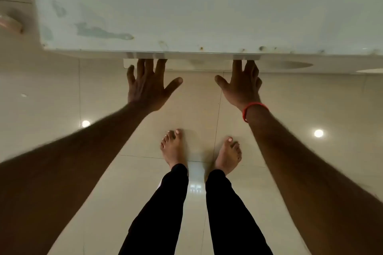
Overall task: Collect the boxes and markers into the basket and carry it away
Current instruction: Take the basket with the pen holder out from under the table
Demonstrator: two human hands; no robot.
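In the head view, both arms were stretched forward and down across the middle of the frame. The left hand (150, 83) was spread flat with the thumb out, its fingertips (145, 62) passing under the near edge of the white table (186, 6) that filled the upper half of the frame. The right hand (242, 85), marked by a red thread (253, 109) at the wrist, was held the same way at centre right. Neither hand was closed on anything: both were open, and the fingers reached toward a pale flat object (186, 64) lying just under the table edge. It may have been the rim of the basket, which would explain a two-handed reach, but this could not be told.

No boxes or markers could be seen anywhere in the frame, and the tabletop showed only stains and chipped spots along its near edge. The task's things were therefore either hidden below the table or out of view.

Lower in the frame, two bare feet (172, 147) and dark trouser legs were seen on a glossy tiled floor (62, 99) with lamp reflections. A blurred pale object (10, 23) was seen at the upper left edge. The overhanging table edge hid the fingertips and whatever they met.
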